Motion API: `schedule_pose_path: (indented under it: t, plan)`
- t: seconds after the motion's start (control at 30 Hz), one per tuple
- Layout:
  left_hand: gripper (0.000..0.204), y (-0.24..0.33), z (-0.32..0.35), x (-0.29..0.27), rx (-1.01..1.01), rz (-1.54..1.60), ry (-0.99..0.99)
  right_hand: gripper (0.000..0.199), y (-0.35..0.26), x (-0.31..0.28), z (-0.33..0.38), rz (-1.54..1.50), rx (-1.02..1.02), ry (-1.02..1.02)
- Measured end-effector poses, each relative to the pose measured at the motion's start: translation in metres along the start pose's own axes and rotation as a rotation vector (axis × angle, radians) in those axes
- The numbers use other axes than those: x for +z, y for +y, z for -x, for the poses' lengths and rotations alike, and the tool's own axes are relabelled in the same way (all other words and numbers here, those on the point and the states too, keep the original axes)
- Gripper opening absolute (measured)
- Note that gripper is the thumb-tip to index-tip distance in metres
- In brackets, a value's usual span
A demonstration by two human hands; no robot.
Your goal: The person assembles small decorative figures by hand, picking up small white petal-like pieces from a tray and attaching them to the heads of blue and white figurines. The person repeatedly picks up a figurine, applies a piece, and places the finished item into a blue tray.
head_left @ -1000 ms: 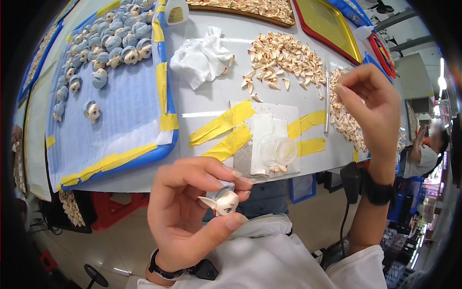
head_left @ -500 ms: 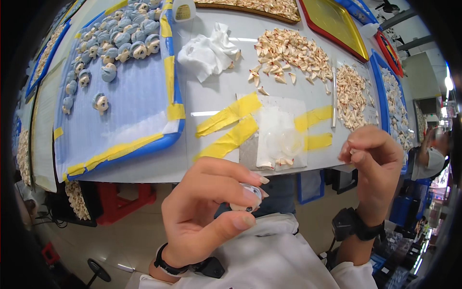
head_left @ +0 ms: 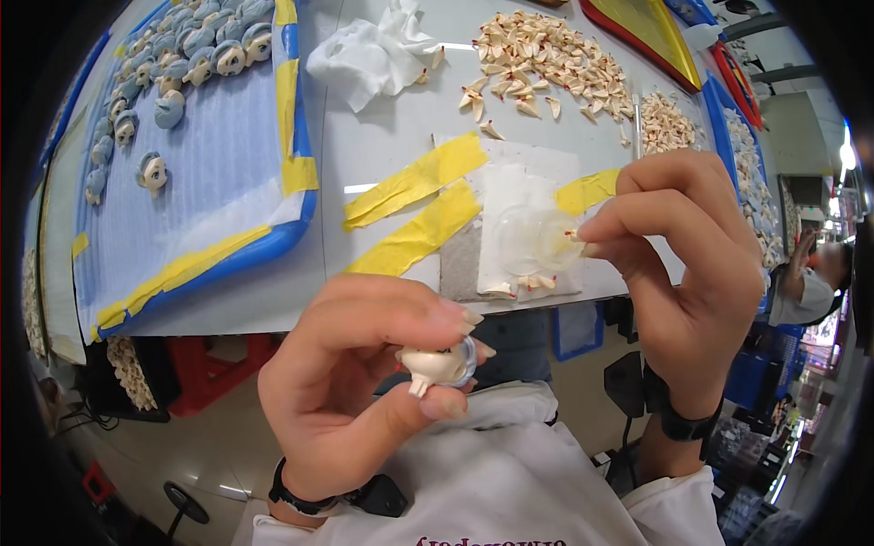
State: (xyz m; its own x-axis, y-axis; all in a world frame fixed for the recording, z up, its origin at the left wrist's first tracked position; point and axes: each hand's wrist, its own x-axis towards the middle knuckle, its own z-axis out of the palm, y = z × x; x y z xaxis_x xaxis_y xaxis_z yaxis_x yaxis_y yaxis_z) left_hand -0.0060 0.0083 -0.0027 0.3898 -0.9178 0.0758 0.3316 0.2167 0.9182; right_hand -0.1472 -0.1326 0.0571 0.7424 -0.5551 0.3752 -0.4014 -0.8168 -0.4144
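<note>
Head view: left hand point(head_left: 364, 400) pinches a small doll head point(head_left: 437, 366); right hand point(head_left: 692, 264) fingertips closed on a tiny piece point(head_left: 575, 238)

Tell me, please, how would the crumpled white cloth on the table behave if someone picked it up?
The white cloth lies bunched in soft folds, so it would probably hang floppy. It looks thin, so likely light. The small cream pieces touching its edge might get dragged along.

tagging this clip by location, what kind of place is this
Probably a small toy or figurine assembly workshop: a blue tray of blue-haired doll heads, heaps of small cream parts on a taped worktable, and a doll head in the left hand.
</note>
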Motion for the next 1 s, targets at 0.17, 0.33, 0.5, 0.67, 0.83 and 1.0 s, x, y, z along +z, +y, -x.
schedule_pose_path:
  t: [0.17, 0.33, 0.5, 0.67, 0.83, 1.0]
  plan:
    - [0.038, -0.003, -0.002, -0.001, 0.022, -0.056, 0.045, 0.018, -0.003, 0.004, 0.001, 0.013, 0.023, 0.008]
    - [0.036, -0.007, -0.005, 0.000, 0.040, -0.050, 0.018, 0.017, -0.006, 0.007, 0.005, 0.088, -0.017, 0.058]
    - [0.036, -0.009, -0.006, 0.004, 0.039, -0.022, 0.004, 0.017, -0.003, 0.007, 0.003, 0.176, -0.160, 0.043]
    - [0.036, -0.007, -0.005, 0.006, 0.036, 0.014, 0.017, 0.016, -0.008, 0.004, 0.005, 0.158, -0.098, 0.019]
    - [0.040, -0.006, -0.004, 0.015, -0.018, 0.145, 0.092, 0.015, -0.009, 0.011, 0.008, -0.009, -0.027, 0.054]
    - [0.048, -0.001, -0.004, 0.019, -0.039, 0.061, 0.085, 0.015, -0.029, 0.010, 0.026, -0.623, 0.282, 0.098]
